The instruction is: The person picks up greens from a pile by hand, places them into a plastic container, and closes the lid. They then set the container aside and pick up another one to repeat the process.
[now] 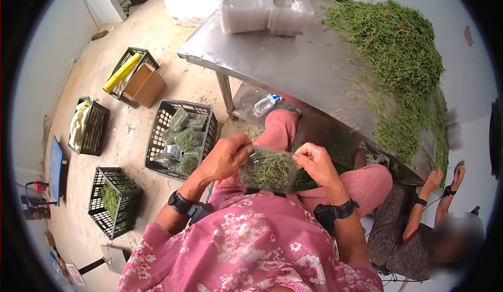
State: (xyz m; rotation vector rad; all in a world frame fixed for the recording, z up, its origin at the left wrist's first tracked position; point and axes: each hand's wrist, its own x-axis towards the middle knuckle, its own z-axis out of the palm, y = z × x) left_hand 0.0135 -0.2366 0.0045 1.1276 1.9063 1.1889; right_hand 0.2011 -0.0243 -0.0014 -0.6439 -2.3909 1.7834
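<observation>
A clear plastic container (268, 171) full of green herb sprigs sits at my lap. My left hand (226, 157) pinches its upper left corner. At the upper right corner, the thumb and fingers of my right hand (315, 162) are closed on the rim. Whether a lid covers the sprigs is hard to make out. Just left of my left hand, a black crate (152, 161) on the floor holds several packed herb containers (187, 140).
A metal table (209, 40) ahead carries stacked clear containers (246, 9) and a large herb heap (393, 40). A co-worker's hands (434, 177) are at its right end. Floor crates (112, 203) stand left; a plastic bottle (267, 104) lies under the table.
</observation>
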